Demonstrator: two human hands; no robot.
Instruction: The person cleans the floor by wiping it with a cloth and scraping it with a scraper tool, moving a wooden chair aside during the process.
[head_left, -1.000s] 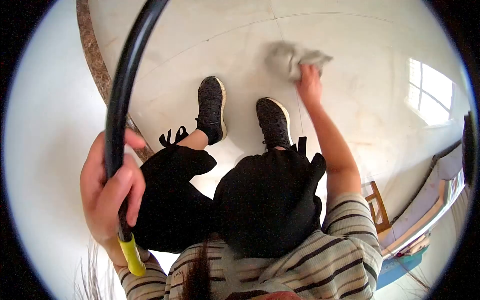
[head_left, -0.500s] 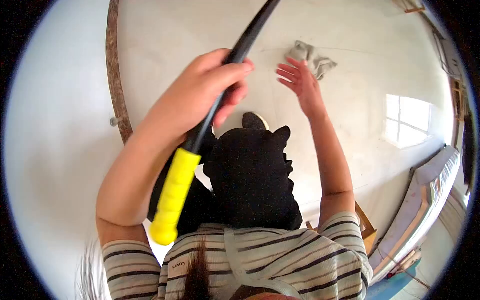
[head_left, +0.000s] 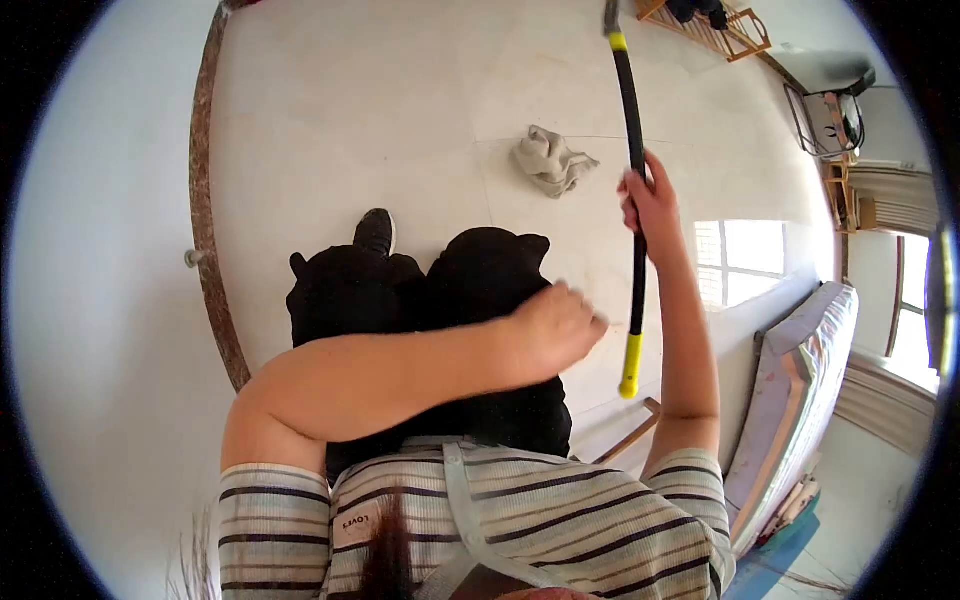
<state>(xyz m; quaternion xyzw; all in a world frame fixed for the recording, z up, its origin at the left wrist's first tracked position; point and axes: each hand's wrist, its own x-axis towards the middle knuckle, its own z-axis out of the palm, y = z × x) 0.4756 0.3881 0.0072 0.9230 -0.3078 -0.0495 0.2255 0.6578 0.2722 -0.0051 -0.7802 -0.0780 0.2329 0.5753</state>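
My right hand (head_left: 653, 207) is wrapped round the black shaft of a long pole (head_left: 628, 110) with yellow bands, held roughly upright in view at the right. The pole's yellow lower end (head_left: 631, 366) hangs below that hand, and its top runs out of the frame. My left hand (head_left: 560, 325) is curled and slightly blurred in front of my black trousers, left of the yellow end and apart from the pole; nothing shows in its closed fingers. A crumpled grey cloth (head_left: 551, 161) lies on the pale floor beyond my knees, left of my right hand.
A dark brown border strip (head_left: 203, 200) runs down the left beside a white wall with a small door stop (head_left: 193, 258). At the right are a leaning mattress (head_left: 785, 400) and a blue container (head_left: 775, 560). A wooden rack (head_left: 740, 35) stands at the top right.
My right hand let go of the cloth and took hold of the pole. The pole has passed from my left hand to the right side, and my left hand has moved down off it.
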